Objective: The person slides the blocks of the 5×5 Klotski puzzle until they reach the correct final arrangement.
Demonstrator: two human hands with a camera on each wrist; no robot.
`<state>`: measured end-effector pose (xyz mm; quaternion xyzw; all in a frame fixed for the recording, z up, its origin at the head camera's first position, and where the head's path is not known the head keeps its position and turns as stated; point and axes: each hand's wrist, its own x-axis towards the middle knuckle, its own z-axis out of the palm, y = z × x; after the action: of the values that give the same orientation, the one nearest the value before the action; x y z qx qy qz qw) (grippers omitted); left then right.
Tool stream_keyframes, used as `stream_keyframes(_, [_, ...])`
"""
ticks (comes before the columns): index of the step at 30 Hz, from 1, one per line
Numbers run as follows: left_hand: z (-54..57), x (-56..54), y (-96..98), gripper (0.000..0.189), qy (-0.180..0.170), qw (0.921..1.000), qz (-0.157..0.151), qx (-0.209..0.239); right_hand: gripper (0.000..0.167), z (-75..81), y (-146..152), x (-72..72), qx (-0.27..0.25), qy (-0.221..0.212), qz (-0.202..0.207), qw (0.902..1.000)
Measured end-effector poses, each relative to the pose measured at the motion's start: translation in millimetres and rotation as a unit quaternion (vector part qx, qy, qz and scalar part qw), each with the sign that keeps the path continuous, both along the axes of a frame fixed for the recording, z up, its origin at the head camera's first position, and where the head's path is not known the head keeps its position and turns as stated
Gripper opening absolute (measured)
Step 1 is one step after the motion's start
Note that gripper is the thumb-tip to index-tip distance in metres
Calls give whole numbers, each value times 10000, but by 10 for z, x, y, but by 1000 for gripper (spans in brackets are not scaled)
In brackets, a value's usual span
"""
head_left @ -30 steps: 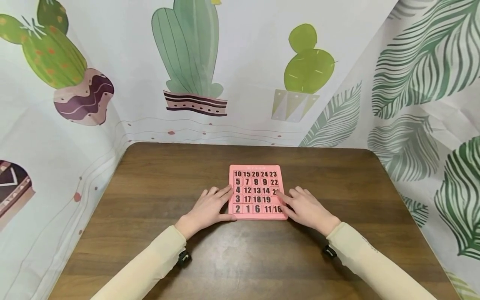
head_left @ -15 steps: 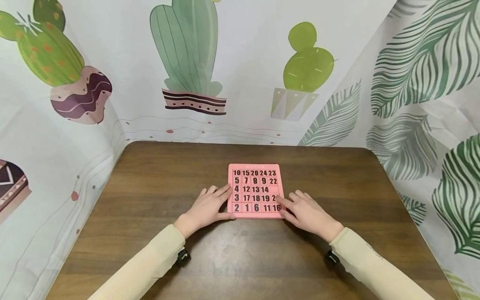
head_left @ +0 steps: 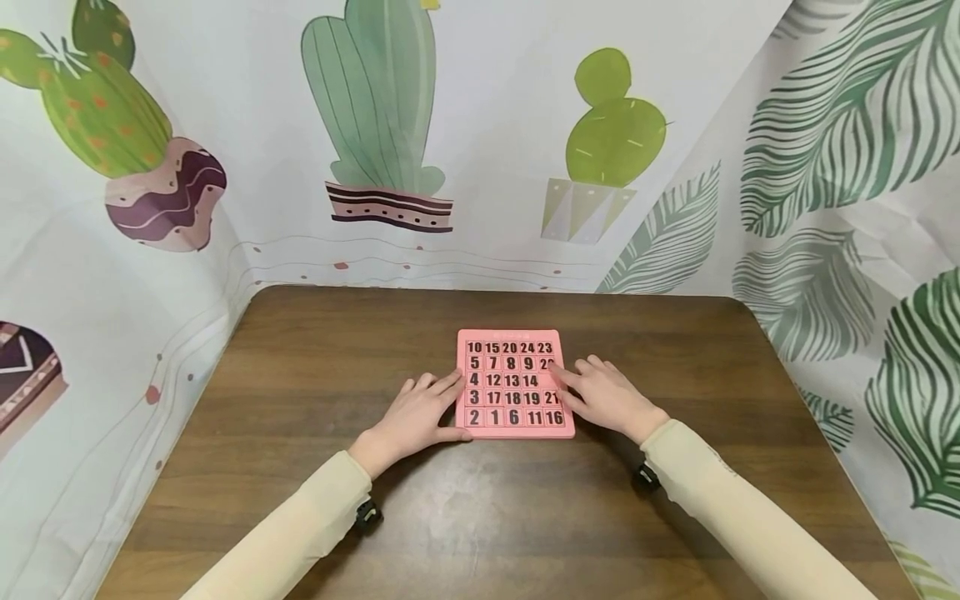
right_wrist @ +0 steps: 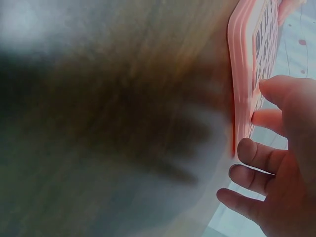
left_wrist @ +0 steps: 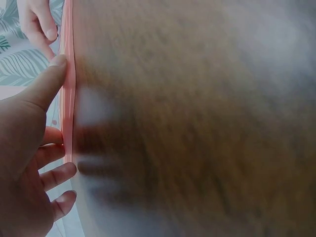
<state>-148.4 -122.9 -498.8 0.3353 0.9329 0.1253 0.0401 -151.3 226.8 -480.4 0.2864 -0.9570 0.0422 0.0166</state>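
A pink sliding number puzzle (head_left: 517, 432) lies flat on the table in the head view, its black-numbered tiles in a square grid. The gap is in the third row, at the right end beside tile 14. My left hand (head_left: 408, 421) holds the lower left corner, thumb at the near edge and fingers along the left side. The index finger of my right hand (head_left: 609, 396) rests on tile 22 (head_left: 545, 364), partly covering it; the thumb is by tile 21 (head_left: 551, 398). In the right wrist view the other fingers spread beside the puzzle's rim (right_wrist: 241, 64).
The brown wooden table (head_left: 480, 517) extends around the puzzle on all sides. Behind it and at both sides hangs a white cloth (head_left: 495, 125) printed with cacti and leaves. A dark device sits at each wrist.
Tile 21 has slid down one row, leaving the gap above it. My right hand has then moved up, its index finger going from tile 21 to tile 22. The left hand stays put.
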Motion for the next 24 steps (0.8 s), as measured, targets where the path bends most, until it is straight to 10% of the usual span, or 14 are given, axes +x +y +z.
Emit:
stream_keyframes(12, [-19,-16,3,97,-11,10000,21,-20,42,32,-16,175,-174,258,350,9989])
stream_keyframes(24, [17,14,10,96,-127,9999,52,8,45,66,-68,-184,-144,215,14,9997])
